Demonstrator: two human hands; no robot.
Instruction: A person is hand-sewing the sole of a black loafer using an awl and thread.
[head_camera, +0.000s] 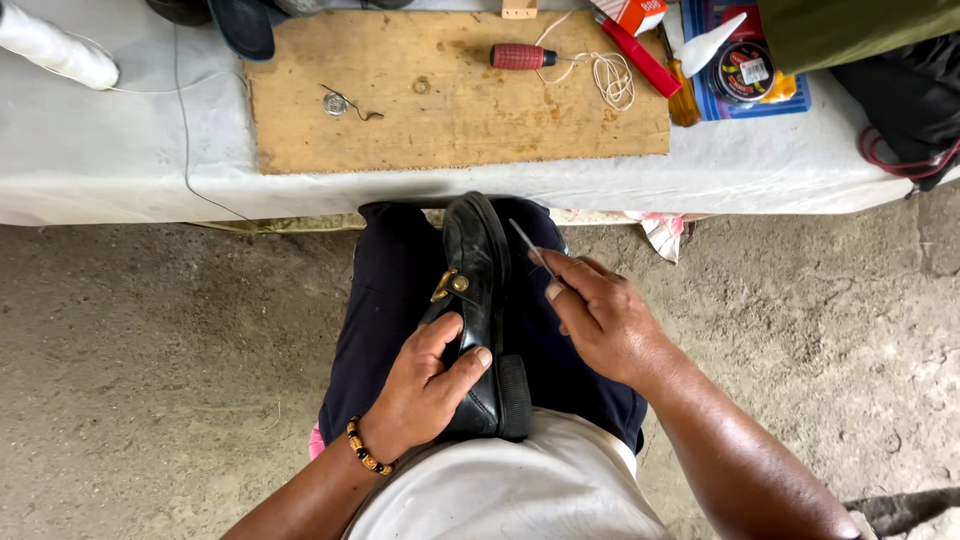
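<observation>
Here the fingertips (553, 291) of the right hand (605, 320) are pinching a thin needle (527, 243), closed tightly around its lower end, its point angling toward the upper left of the frame. The left hand (425, 385) is wrapping around the heel end of a black shoe (478, 300), thumb across the upper and fingers curled on the far side, gripping it firmly. The shoe is lying on the person's lap in the middle of the frame, turned on its side, its long axis running from bottom to top, toe toward the table (90, 170). It is sitting just left of the needle, tip and leather near but apart; the right hand is the nearer to that seam edge. One shoe, one needle and one gold buckle (448, 285) are showing. Across the top, a wooden board (450, 120) is carrying one red-handled awl (522, 56) and one coil of cord (610, 75); one white thread spool (55, 50) is lying at the upper left.
</observation>
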